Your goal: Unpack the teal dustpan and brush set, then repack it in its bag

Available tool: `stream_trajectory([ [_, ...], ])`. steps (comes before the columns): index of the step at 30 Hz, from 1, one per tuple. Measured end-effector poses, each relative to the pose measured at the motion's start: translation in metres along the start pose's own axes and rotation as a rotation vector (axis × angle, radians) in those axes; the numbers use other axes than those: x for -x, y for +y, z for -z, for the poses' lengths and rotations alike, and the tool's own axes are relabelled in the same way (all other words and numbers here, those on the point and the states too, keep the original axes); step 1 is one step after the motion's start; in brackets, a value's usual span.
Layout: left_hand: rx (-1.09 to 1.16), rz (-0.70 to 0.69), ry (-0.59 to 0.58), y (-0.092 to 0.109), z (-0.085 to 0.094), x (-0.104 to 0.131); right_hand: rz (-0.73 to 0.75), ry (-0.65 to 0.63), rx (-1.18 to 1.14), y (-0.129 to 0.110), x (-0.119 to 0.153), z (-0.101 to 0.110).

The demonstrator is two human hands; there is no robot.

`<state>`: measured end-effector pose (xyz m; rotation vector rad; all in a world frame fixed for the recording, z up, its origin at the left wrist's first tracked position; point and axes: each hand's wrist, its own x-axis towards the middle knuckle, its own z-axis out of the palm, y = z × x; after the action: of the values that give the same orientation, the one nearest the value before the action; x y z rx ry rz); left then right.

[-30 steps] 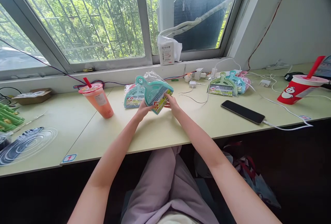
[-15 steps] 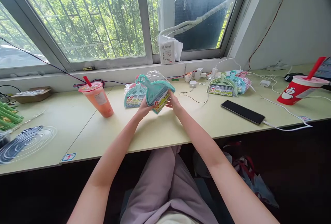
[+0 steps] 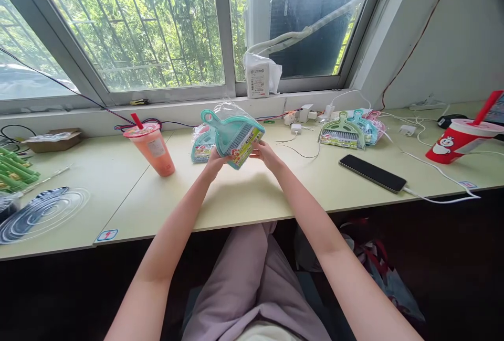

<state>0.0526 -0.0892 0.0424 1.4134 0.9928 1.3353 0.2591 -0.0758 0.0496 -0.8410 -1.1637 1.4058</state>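
A teal dustpan and brush set with a yellow printed label is held above the table, tilted with its handle to the upper left. My left hand grips its lower left side. On the lower right edge my right hand is closed, its fingers partly hidden behind the label. Clear plastic wrap shows at the set's top. Behind it and to the left lie other wrapped sets, pink and teal, partly covered. Further right on the table, a green dustpan set lies in front of blue and pink ones.
A cup of orange-pink drink stands left of my hands. To the right lie a black phone on a white cable and a red cup. Chargers and wires run along the sill, where a white box stands. Green packets lie far left.
The teal set has turned counterclockwise in my hands, its handle swinging left and its label rising slightly. Both hands still hold it. The whole view has shifted a little.
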Motion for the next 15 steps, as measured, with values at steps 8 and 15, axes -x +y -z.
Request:
stream_trajectory([
  [8,0.014,0.019,-0.087,0.008,0.0028,0.0038,0.036,0.057,0.065,-0.003,0.0038,-0.0009],
  [15,0.078,0.029,-0.226,0.011,-0.0017,0.0086,0.043,0.082,-0.11,-0.0015,0.0012,-0.0041],
])
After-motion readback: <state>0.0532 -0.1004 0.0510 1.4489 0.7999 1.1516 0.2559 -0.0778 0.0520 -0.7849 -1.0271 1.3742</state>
